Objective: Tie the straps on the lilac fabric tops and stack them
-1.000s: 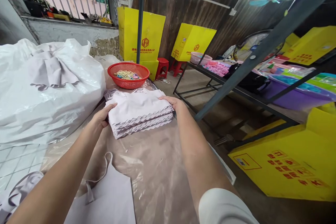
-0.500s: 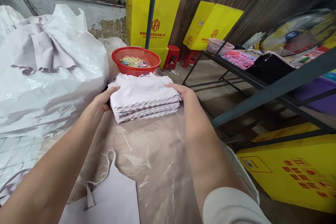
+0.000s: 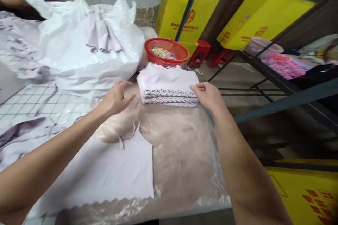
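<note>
A stack of folded white cloth bags (image 3: 167, 83) with zigzag-cut edges lies on the plastic-covered table (image 3: 182, 154). My right hand (image 3: 208, 95) rests against the stack's near right corner, fingers curled loosely, holding nothing. Left of the stack, my left hand (image 3: 115, 97) hovers open a short way off, touching nothing. A flat white cloth bag (image 3: 105, 168) with a thin strap lies on the table close to me, below my left arm.
A red mesh basket (image 3: 167, 51) with small coloured items stands behind the stack. A big white plastic sack (image 3: 87, 45) of cloth fills the back left. Yellow cartons (image 3: 192, 10), red stools and a dark metal rack (image 3: 277, 88) stand to the right.
My left hand has let go of the stack's left side and drawn back, open. The view has swung left and down. The stack stays put.
</note>
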Tool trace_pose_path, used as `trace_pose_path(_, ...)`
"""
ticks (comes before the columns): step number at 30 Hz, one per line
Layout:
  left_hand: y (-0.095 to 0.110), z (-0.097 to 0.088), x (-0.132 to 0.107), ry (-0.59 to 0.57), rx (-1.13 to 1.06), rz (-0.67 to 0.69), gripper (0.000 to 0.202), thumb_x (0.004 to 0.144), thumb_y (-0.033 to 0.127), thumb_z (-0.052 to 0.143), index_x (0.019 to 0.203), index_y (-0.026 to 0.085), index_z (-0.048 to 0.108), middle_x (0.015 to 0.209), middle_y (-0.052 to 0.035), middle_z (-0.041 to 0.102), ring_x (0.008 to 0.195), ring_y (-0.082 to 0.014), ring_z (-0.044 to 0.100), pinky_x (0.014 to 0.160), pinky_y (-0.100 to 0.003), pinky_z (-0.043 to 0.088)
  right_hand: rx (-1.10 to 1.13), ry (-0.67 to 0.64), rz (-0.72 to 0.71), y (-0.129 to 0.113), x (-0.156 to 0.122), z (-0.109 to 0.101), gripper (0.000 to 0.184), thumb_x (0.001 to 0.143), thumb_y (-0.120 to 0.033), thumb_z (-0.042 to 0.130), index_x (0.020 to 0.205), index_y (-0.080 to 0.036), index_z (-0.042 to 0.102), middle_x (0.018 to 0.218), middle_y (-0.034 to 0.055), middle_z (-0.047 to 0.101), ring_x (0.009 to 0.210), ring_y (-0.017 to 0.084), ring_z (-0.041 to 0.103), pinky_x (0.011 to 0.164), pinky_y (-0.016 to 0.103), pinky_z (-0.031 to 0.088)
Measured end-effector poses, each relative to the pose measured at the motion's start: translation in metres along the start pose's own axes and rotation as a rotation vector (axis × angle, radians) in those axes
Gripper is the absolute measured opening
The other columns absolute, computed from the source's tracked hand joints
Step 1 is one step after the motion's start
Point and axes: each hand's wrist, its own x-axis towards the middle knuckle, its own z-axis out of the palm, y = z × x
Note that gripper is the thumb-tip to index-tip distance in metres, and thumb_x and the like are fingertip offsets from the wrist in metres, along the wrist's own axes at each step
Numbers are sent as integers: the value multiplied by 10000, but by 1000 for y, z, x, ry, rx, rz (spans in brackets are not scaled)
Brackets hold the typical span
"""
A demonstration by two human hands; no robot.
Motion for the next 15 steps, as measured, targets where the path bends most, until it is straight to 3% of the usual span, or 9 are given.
trace_pose_path(2, -12, -45, -55, -66, 155, 216, 219, 743, 211, 741, 960, 212, 716, 1227, -83, 647, 1160, -301, 590, 1004, -369, 479, 51, -145, -277, -14, -76, 6, 413, 853, -501, 643, 1146, -211, 678, 1092, 114, 709, 1046, 284, 666, 937, 434, 534)
trace_pose_path(4, -37, -89, -111, -40, 346, 350, 160, 804, 282, 670, 953, 237, 705, 1223, -102, 651, 1158, -317, 582, 1047, -454, 435, 55, -283, -462, -23, -158, 18, 374, 909, -475, 565, 1211, -279, 665, 1192, 103, 682, 1111, 299, 642, 945, 457, 535)
trace_pose_path(6, -72, -127, -162, 28, 498, 388, 174, 837, 321, 614, 980, 251, 685, 1194, -115, 661, 1175, -323, 575, 1047, -483, 426, 29, -346, -583, -24, -232, 35, 419, 940, -439, 518, 1327, -303, 603, 1274, 105, 653, 1206, 308, 595, 1019, 486, 490)
trace_pose_path(8, -108, -155, -206, 80, 607, 363, 226, 851, 350, 577, 1033, 251, 668, 1231, -124, 651, 1212, -329, 555, 1047, -496, 426, -36, -413, -677, -18, -286, 53, 498, 954, -423, 493, 1434, -289, 507, 1422, 109, 568, 1347, 317, 489, 1101, 515, 410)
trace_pose_path(11, -146, -173, -250, 83, 661, 280, 268, 877, 388, 531, 1065, 247, 660, 1243, -126, 650, 1236, -331, 533, 1044, -491, 425, -105, -443, -659, -4, -326, 69, 512, 987, -382, 411, 1492, -299, 416, 1512, 97, 484, 1438, 314, 380, 1139, 569, 329)
trace_pose_path(15, -156, -171, -263, 231, 671, 129, 335, 869, 467, 528, 1028, 204, 662, 1100, -154, 666, 1066, -330, 573, 966, -468, 448, 33, -287, -357, -1, -328, 70, 430, 990, -420, 366, 1327, -243, 565, 1334, 152, 605, 1250, 302, 562, 1005, 501, 471)
